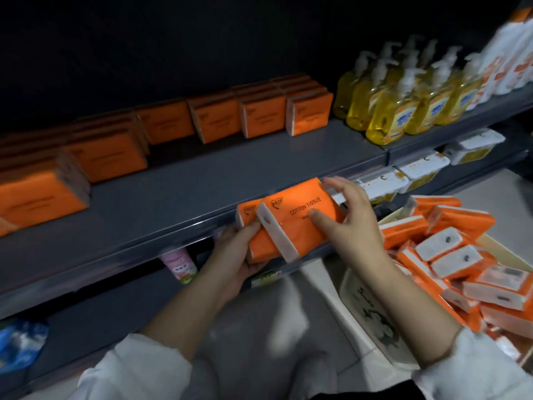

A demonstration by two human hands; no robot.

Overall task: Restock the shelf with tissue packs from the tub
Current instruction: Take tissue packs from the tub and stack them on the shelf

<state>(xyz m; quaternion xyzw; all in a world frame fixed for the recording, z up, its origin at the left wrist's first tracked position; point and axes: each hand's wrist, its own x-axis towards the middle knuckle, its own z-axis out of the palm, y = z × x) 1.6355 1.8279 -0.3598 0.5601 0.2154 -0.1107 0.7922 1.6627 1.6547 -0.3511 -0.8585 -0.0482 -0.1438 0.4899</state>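
Observation:
Two orange tissue packs (291, 223) marked COTTON TISSUE are held together at the front edge of the grey shelf (184, 192). My left hand (239, 255) grips them from below and the left. My right hand (346, 217) holds the nearer pack, thumb on its orange face and fingers over its far edge. The cream tub (360, 307) at the lower right is full of several more orange packs (455, 255). A row of orange packs (213, 118) stands along the back of the shelf.
Yellow pump bottles (403, 102) stand on the shelf to the right, with white and orange bags (507, 56) beyond them. White boxes (421, 168) sit on the lower shelf. A pink can (180, 265) and a blue pack (20, 345) lie below.

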